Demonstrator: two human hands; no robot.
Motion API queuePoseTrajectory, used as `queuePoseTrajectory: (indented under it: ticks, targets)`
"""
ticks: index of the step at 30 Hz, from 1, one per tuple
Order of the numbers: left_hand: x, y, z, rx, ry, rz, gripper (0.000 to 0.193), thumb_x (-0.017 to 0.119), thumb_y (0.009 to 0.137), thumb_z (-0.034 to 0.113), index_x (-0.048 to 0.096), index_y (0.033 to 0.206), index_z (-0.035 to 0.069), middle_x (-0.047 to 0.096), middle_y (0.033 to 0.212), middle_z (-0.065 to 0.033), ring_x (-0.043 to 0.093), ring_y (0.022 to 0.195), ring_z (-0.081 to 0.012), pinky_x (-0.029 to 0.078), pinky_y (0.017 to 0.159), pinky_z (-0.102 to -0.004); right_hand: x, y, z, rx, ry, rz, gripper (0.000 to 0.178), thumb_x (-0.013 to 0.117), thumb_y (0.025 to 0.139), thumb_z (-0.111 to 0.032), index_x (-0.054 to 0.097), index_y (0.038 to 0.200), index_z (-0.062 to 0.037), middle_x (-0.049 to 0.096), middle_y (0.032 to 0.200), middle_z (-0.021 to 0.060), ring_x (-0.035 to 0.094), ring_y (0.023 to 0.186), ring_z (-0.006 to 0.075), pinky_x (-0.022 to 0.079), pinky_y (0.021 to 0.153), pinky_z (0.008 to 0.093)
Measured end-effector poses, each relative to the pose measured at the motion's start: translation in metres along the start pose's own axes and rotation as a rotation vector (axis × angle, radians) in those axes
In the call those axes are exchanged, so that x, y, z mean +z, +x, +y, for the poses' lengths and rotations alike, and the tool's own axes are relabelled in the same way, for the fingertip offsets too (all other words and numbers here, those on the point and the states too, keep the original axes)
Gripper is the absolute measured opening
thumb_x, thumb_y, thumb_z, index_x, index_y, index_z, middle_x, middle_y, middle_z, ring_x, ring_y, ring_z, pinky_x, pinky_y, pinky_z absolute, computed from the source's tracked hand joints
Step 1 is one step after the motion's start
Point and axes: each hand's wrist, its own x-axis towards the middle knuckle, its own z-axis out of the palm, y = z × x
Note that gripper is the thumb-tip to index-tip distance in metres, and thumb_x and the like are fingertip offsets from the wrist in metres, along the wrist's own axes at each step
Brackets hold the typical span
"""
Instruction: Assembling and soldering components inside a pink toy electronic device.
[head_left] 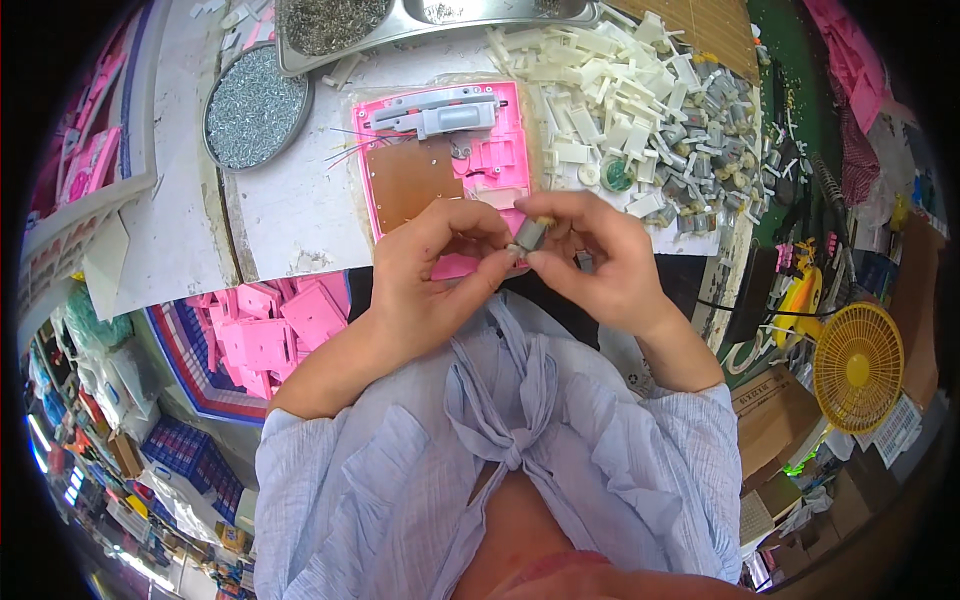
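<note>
A small grey motor point(532, 234) with a yellowish end is held over the near edge of a pink plastic housing point(366, 192). My left hand point(432, 262) pinches its lower end between thumb and fingers. From the other side, my right hand point(604, 262) grips it with thumb and bent fingers. The housing lies on the table with its inside up. It bears a brown board point(408, 186), a grey plastic mechanism point(456, 119) along its far side and thin wires sticking out to the left. My hands hide its near right corner.
Left of the housing stands a round dish point(258, 108) of small screws. A metal tray point(405, 28) with small metal parts is at the back. White plastic pieces point(610, 95) and grey motors point(710, 140) are heaped right. Below the table's left edge, a basket point(185, 365) holds pink parts.
</note>
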Motion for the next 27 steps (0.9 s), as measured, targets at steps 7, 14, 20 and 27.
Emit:
queuePoseTrajectory:
  ticks: [7,14,20,27]
  targets:
    - [-0.007,0.015,-0.002,0.499,0.382,0.024,0.030,0.078,0.075,-0.007,0.065,0.100,0.002,0.070,0.094,-0.0129,0.070,0.081,-0.0315,0.056,0.071,-0.0383,-0.016,0.022,-0.009,-0.627,-0.558,0.018,0.035,0.087,0.072,-0.008,0.074,0.104,-0.0061,0.073,0.102,0.0110,0.072,0.083,0.0274,0.057,0.067,0.0344]
    - [-0.018,0.017,0.004,0.358,0.292,-0.095,0.030,0.076,0.076,-0.007,0.063,0.101,0.001,0.068,0.099,-0.0149,0.069,0.089,-0.0309,0.055,0.076,-0.0382,-0.008,0.023,-0.004,-0.747,-0.522,0.085,0.032,0.082,0.076,-0.005,0.072,0.107,-0.0057,0.071,0.096,0.0106,0.069,0.079,0.0267,0.057,0.065,0.0347]
    - [-0.022,0.019,0.001,0.401,0.385,-0.098,0.028,0.076,0.076,-0.005,0.062,0.100,0.001,0.062,0.111,-0.0180,0.065,0.096,-0.0321,0.054,0.080,-0.0381,-0.006,0.027,0.000,-0.806,-0.539,0.062,0.037,0.079,0.071,-0.006,0.071,0.107,-0.0035,0.071,0.096,0.0122,0.070,0.080,0.0283,0.058,0.066,0.0359]
    - [-0.020,0.010,-0.011,0.386,0.348,0.017,0.027,0.082,0.072,-0.006,0.068,0.095,0.000,0.060,0.112,-0.0157,0.064,0.095,-0.0272,0.054,0.079,-0.0348,-0.004,0.030,0.005,-0.797,-0.541,0.067,0.036,0.081,0.072,-0.002,0.072,0.106,-0.0038,0.073,0.100,0.0134,0.072,0.083,0.0289,0.059,0.068,0.0355]
